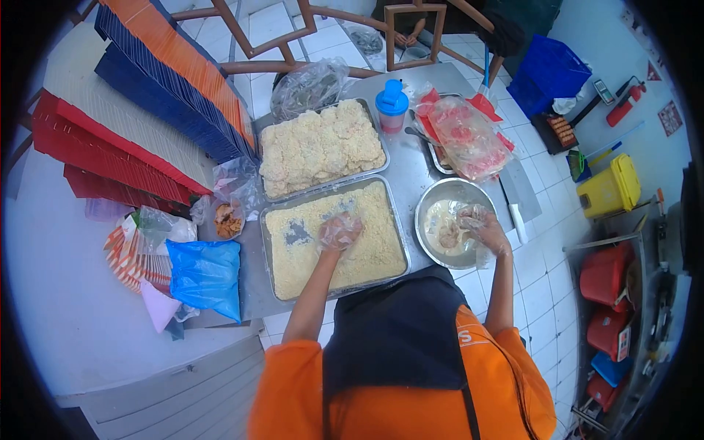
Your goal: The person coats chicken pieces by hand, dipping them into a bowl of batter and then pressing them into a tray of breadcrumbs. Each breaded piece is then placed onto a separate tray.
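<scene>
My left hand (342,230), in a clear plastic glove, lies palm down on pale crumbs (301,268) in the near metal tray (405,253). Its fingers look loosely spread, with the tips blurred by the glove and crumbs. Inside a steel bowl (420,238) to the right, my gloved right hand (480,226) has bent fingers at a wet, pale lump of meat (448,236), seemingly gripping its edge. Thin whitish batter (436,218) coats the bowl around it. The far tray (386,158) is heaped with crumb-coated pieces (323,150).
Behind the bowl are a blue-lidded cup (392,106) and a plastic bag with red print (466,136). A white-handled knife (517,220) lies at the right. Folded boxes (147,81) and a blue bag (207,275) are at the left. Another person's hands (407,38) show at the back.
</scene>
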Demonstrator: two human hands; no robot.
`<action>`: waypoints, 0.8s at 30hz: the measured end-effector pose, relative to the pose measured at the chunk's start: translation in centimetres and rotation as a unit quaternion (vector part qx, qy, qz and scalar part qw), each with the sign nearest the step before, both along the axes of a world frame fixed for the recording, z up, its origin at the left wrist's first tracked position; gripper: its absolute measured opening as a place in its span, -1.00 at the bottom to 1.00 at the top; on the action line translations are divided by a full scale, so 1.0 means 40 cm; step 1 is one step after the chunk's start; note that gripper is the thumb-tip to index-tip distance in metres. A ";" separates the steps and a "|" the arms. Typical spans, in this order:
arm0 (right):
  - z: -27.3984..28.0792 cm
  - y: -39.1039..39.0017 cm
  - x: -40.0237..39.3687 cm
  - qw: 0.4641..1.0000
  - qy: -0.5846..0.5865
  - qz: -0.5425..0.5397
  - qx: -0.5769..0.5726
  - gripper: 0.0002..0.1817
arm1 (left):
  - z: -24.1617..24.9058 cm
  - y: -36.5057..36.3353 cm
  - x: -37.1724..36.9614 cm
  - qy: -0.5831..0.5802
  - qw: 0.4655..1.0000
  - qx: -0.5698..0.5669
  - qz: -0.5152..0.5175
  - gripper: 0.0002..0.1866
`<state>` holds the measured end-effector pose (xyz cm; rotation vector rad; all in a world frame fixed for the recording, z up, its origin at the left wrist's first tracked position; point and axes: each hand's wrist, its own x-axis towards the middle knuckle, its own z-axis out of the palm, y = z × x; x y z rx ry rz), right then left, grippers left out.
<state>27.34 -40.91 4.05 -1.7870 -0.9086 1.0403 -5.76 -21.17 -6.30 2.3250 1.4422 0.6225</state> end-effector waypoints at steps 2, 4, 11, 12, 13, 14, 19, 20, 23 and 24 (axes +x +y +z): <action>-0.002 0.005 0.007 1.000 0.011 0.004 0.005 -0.68 | 0.067 -0.007 -0.004 0.002 1.000 -0.007 -0.025 -0.57; -0.002 0.013 0.011 1.000 0.018 0.002 0.006 -0.69 | 0.092 -0.007 -0.015 0.002 0.999 -0.014 -0.048 -0.59; 0.029 0.046 0.006 0.999 0.034 0.001 0.002 -0.74 | 0.100 -0.073 -0.116 -0.098 0.985 0.143 -0.019 -0.24; 0.029 0.049 0.009 0.999 0.033 0.002 0.002 -0.74 | 0.101 -0.089 -0.126 -0.113 0.986 0.124 -0.011 -0.12; 0.026 0.051 0.015 0.999 0.031 0.010 0.000 -0.74 | 0.093 -0.112 -0.146 -0.114 0.986 0.124 -0.009 -0.12; 0.022 0.055 0.020 0.999 0.030 0.018 -0.002 -0.73 | 0.087 -0.134 -0.171 -0.029 0.995 0.093 0.023 -0.01; -0.010 0.080 0.034 0.999 0.028 0.027 -0.009 -0.73 | 0.013 -0.123 -0.249 0.198 0.979 -0.002 0.049 0.20; -0.014 0.086 0.031 0.999 0.020 0.027 -0.007 -0.73 | -0.012 -0.102 -0.261 0.136 0.991 0.002 0.010 0.19; -0.022 0.098 0.015 0.999 0.049 0.006 -0.011 -0.73 | -0.036 -0.075 -0.277 0.046 0.998 -0.012 -0.034 0.16; -0.030 0.101 0.013 0.999 0.052 0.009 -0.011 -0.73 | -0.034 -0.069 -0.280 0.017 0.998 -0.029 -0.046 0.14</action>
